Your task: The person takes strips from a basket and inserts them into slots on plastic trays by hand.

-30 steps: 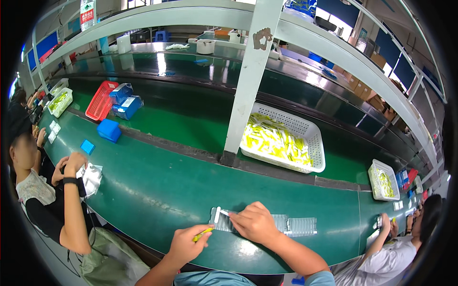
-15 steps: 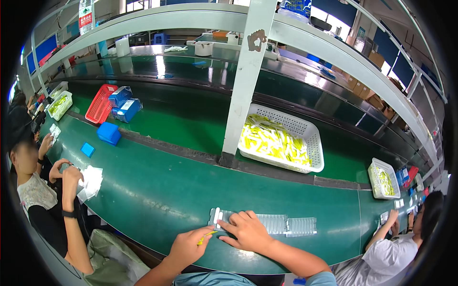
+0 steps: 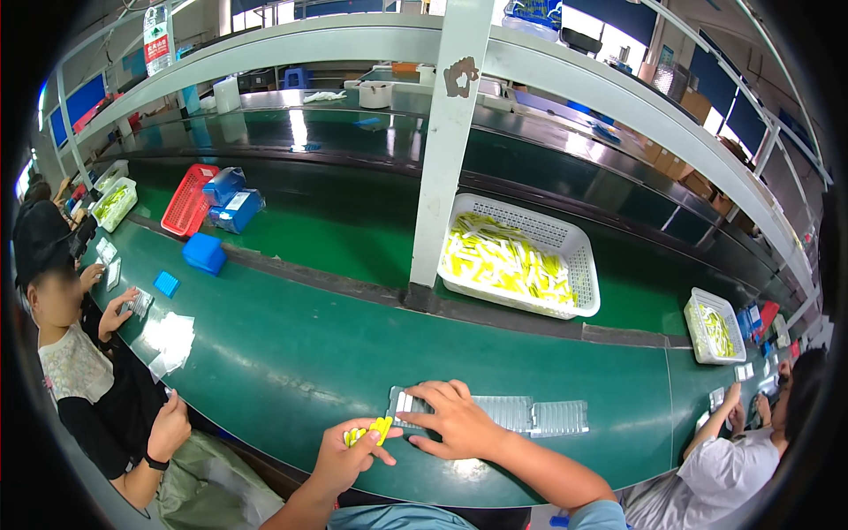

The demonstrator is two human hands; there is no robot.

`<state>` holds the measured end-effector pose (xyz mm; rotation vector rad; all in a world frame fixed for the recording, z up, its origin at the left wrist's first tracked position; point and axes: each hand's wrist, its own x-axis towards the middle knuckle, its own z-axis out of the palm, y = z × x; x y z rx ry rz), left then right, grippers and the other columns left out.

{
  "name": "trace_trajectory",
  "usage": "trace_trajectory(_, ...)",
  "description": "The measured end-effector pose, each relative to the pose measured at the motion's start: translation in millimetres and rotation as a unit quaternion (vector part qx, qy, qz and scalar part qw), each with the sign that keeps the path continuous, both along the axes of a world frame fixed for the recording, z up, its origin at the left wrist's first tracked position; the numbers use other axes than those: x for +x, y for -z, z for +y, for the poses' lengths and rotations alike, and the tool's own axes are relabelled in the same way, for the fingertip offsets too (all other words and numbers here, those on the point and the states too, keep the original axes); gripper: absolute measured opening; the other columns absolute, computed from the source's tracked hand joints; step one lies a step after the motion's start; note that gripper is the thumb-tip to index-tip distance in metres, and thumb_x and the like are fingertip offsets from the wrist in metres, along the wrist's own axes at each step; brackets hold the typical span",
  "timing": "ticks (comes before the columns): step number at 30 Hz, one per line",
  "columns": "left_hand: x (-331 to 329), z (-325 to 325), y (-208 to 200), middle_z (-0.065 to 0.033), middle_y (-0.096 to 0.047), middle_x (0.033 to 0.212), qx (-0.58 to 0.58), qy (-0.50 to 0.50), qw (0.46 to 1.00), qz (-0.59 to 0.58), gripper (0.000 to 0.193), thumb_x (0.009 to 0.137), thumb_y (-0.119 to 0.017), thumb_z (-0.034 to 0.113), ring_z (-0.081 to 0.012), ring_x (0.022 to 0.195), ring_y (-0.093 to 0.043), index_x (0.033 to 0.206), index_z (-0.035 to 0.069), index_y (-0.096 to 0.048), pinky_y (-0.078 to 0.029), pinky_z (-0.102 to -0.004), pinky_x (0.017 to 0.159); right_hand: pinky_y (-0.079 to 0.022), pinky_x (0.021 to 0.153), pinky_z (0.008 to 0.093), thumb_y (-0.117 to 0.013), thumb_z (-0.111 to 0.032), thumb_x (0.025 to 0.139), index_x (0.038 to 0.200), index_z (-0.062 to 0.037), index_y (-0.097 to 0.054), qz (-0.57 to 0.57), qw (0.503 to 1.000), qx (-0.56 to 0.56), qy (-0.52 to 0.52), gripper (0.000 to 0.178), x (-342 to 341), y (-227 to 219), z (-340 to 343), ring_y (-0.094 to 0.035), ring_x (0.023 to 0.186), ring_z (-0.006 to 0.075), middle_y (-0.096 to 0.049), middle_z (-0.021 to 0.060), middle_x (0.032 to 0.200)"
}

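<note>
Since the earlier frame, the left hand (image 3: 346,455) has turned so that a small bunch of sticks (image 3: 380,427) shows, where only a tip or so could be seen, and the right hand (image 3: 459,422) has spread out over the near end of the tray (image 3: 503,412). A co-worker (image 3: 71,353) on the left has parted both hands, one now lowered toward the lap.

The left fingers are curled around the yellow-and-white sticks, gripping them as a bundle. The right fingers are splayed and grasp nothing that shows; their tips rest at the tray's left end, by the pale strips (image 3: 403,403) lying in its first slots (whether they press on them, I cannot tell).

The clear ribbed tray lies flat on the green table (image 3: 291,353), with a second tray (image 3: 559,419) end to end with it on the right. As far as shows, filling looks barely begun: a couple of slots at the left end are taken, the rest of the visible ribs look bare, and the slots under the right hand are hidden. Beyond, the white basket (image 3: 585,265) holds a large heap of similar sticks.
</note>
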<state>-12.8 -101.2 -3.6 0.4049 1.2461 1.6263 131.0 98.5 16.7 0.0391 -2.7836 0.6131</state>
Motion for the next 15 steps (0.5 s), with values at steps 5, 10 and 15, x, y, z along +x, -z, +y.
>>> trace_trajectory(5, 2.0, 0.8, 2.7, -0.0266, -0.071, 0.114, -0.003, 0.002, 1.000, -0.006, 0.026, 0.102, -0.057, 0.010, -0.0230, 0.071, -0.073, 0.121, -0.007, -0.060, -0.031, -0.0205, 0.042, -0.035, 0.102, 0.0422, -0.070, -0.025, 0.090, 0.121, -0.0151, -0.070, 0.057, 0.990, -0.116, 0.047, 0.032, -0.8, 2.8, -5.7, -0.055, 0.119, 0.0292, -0.062, 0.0089, 0.126)
trace_trajectory(10, 12.1, 3.4, 0.5, -0.0285, -0.069, 0.118, -0.021, 0.059, 0.998, -0.004, 0.027, 0.102, -0.057, 0.011, -0.0241, 0.071, -0.073, 0.121, -0.008, -0.061, -0.031, -0.0206, 0.042, -0.047, 0.071, 0.0312, -0.073, -0.014, 0.089, 0.103, -0.0062, -0.075, 0.002, 0.931, -0.362, 0.045, 0.017, -3.7, -0.5, -17.4, -0.063, 0.088, 0.0206, -0.067, 0.0069, 0.095)
trace_trajectory(15, 5.7, -3.5, 6.8, -0.0283, -0.068, 0.120, -0.020, 0.010, 0.999, -0.028, 0.026, 0.102, -0.059, 0.010, -0.0211, 0.074, -0.074, 0.122, -0.006, -0.062, -0.031, -0.0193, 0.043, -0.048, 0.056, 0.0250, -0.073, -0.012, 0.091, 0.090, -0.0015, -0.074, -0.033, 0.828, -0.539, 0.152, 0.010, -11.2, 1.2, 15.5, -0.055, 0.053, 0.0070, -0.066, -0.0006, 0.062)
